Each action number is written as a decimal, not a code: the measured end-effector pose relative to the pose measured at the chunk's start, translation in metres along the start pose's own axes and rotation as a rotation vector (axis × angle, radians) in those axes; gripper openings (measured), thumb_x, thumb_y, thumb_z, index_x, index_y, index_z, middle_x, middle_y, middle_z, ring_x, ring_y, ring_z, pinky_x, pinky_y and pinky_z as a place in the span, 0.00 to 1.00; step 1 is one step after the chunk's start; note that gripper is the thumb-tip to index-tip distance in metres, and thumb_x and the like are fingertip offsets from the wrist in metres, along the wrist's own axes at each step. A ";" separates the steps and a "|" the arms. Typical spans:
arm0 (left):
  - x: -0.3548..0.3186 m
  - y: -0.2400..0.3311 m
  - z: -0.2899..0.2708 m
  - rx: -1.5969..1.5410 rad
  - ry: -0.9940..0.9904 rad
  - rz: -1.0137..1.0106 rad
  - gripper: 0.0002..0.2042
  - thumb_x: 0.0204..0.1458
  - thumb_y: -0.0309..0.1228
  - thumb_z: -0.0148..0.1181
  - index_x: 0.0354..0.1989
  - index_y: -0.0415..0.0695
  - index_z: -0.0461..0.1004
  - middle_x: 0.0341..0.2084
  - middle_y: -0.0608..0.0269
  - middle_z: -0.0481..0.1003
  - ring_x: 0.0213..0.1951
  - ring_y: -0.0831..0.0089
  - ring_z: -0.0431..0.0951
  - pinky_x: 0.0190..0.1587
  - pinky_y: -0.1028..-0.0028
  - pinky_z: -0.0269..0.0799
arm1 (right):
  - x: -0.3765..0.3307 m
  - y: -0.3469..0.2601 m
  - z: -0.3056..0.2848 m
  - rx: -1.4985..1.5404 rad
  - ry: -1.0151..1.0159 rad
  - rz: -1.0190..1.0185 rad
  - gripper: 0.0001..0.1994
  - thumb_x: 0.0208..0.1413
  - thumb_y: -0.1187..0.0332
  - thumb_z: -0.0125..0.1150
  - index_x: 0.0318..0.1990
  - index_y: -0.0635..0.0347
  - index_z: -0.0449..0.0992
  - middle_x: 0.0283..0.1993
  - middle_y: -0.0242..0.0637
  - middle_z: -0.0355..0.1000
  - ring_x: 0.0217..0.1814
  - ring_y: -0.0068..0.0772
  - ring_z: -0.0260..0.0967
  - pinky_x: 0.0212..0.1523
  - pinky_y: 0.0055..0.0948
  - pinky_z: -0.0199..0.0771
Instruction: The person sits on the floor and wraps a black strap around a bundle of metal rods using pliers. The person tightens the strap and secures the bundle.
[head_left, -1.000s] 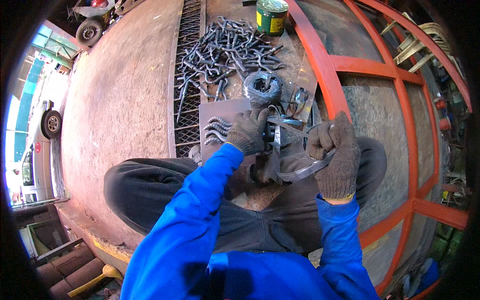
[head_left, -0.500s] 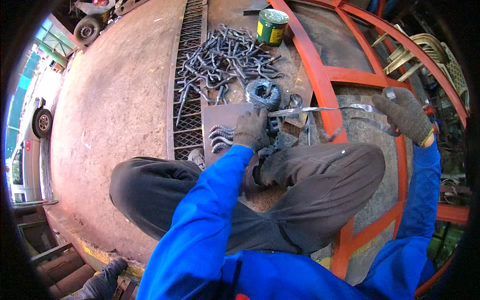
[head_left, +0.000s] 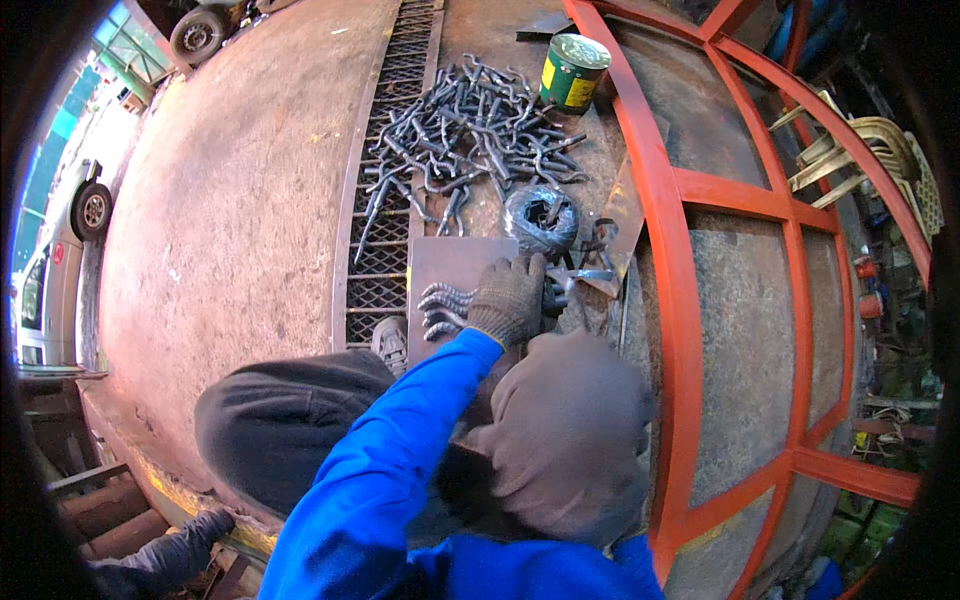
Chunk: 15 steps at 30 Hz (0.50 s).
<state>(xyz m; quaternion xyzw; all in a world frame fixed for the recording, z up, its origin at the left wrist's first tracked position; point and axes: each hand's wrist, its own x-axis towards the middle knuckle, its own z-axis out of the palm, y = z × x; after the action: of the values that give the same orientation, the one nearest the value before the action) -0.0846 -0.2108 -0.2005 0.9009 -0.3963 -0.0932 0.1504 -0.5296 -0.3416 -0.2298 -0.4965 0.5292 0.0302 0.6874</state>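
My left hand [head_left: 505,300], in a grey knit glove, closes over several bent ribbed steel rods [head_left: 443,308] on a flat metal plate [head_left: 455,258]. Rod ends stick out on both sides of it. Beside its fingertips lies a shiny plastic strip [head_left: 590,274]. Just beyond is a roll of bluish plastic twine [head_left: 541,222]. A large grey-brown blur [head_left: 570,430] fills the area before my body on the right; I cannot tell whether it is my raised knee or my right glove. The fingers of my right hand cannot be made out.
A heap of dark bent rods [head_left: 470,130] lies ahead, partly over a floor grating [head_left: 390,190]. A green and yellow tin [head_left: 575,73] stands behind it. An orange-red steel frame [head_left: 665,300] runs along the right. At lower left another person's gloved hand [head_left: 208,525] shows.
My right hand, stretched far right with the strip pulled taut, has left that spot. The strip no longer spans the frame. My right knee has left its place there. My left hand stays on the rods.
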 end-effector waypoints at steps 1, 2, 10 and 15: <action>0.002 0.012 -0.011 -0.032 -0.013 0.045 0.42 0.35 0.50 0.71 0.59 0.42 0.61 0.45 0.47 0.72 0.44 0.48 0.74 0.46 0.54 0.70 | -0.008 0.029 -0.003 -0.063 0.038 0.019 0.18 0.59 0.60 0.54 0.52 0.60 0.69 0.40 0.41 0.71 0.41 0.37 0.68 0.42 0.36 0.69; 0.001 0.014 -0.014 -0.029 -0.016 0.055 0.43 0.35 0.50 0.71 0.59 0.41 0.61 0.45 0.47 0.72 0.44 0.48 0.74 0.46 0.54 0.70 | -0.012 0.048 -0.001 -0.141 0.042 0.029 0.20 0.57 0.60 0.56 0.54 0.59 0.68 0.42 0.42 0.71 0.43 0.38 0.68 0.44 0.37 0.69; -0.007 0.009 -0.018 -0.031 0.050 0.055 0.48 0.34 0.54 0.71 0.62 0.38 0.57 0.43 0.45 0.72 0.44 0.48 0.73 0.45 0.54 0.69 | -0.062 -0.126 0.018 -1.205 0.197 -0.105 0.37 0.44 0.61 0.73 0.63 0.60 0.65 0.60 0.52 0.68 0.63 0.52 0.65 0.61 0.43 0.65; -0.010 0.010 -0.023 0.007 0.087 0.101 0.49 0.34 0.55 0.70 0.63 0.38 0.56 0.44 0.46 0.72 0.45 0.48 0.73 0.46 0.53 0.68 | -0.045 -0.250 0.030 -1.308 0.404 -0.639 0.31 0.47 0.61 0.70 0.59 0.61 0.68 0.58 0.50 0.70 0.60 0.51 0.67 0.60 0.41 0.66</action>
<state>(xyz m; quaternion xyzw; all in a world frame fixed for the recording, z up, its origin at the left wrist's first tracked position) -0.0918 -0.2051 -0.1753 0.8834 -0.4348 -0.0446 0.1688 -0.3865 -0.4249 -0.0341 -0.9284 0.3496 0.0458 0.1175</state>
